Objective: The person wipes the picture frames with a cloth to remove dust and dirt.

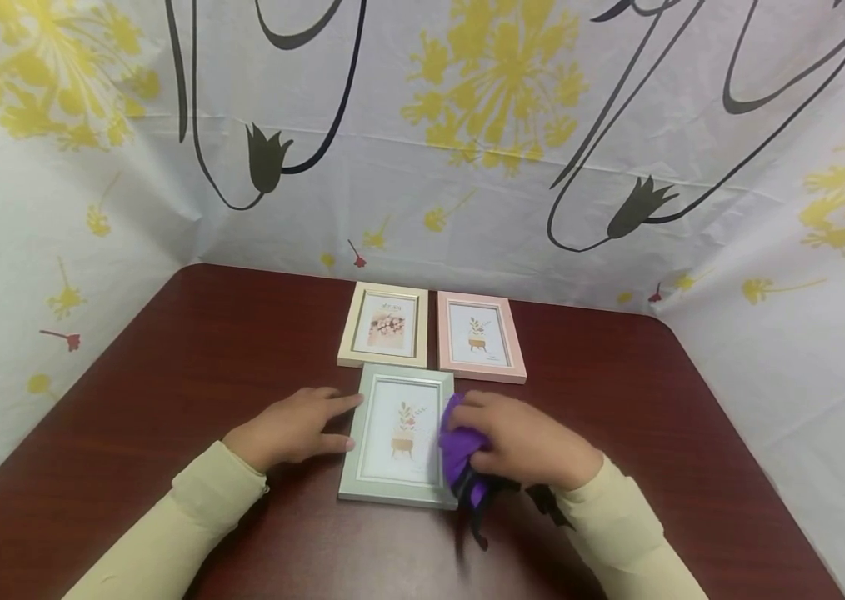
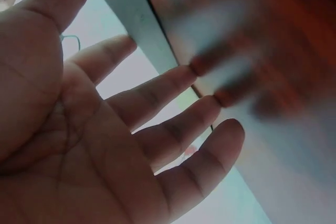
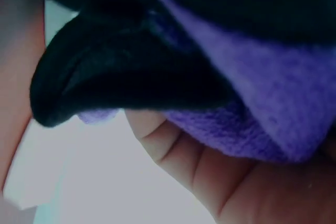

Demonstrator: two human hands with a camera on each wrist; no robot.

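A pale green picture frame (image 1: 358, 490) with a potted-plant print lies flat on the table, between both hands. My left hand (image 1: 295, 427) has its fingers spread, fingertips at the frame's left edge. The left wrist view shows that palm (image 2: 89, 145) bare, with nothing in its grasp. On the other side, my right hand (image 1: 520, 437) grips a bunched purple cloth (image 1: 460, 446) with black edging against the frame's right side. Close up in the right wrist view, fuzzy purple cloth (image 3: 283, 93) and dark folds (image 3: 126, 72) cover much of the fingers (image 3: 184, 158).
Behind the green frame lie a cream picture frame (image 1: 346, 343) and a pink picture frame (image 1: 517, 354), side by side. The dark red-brown table (image 1: 242, 333) has rounded back corners. A white flower-patterned sheet (image 1: 362, 125) hangs around its back and sides.
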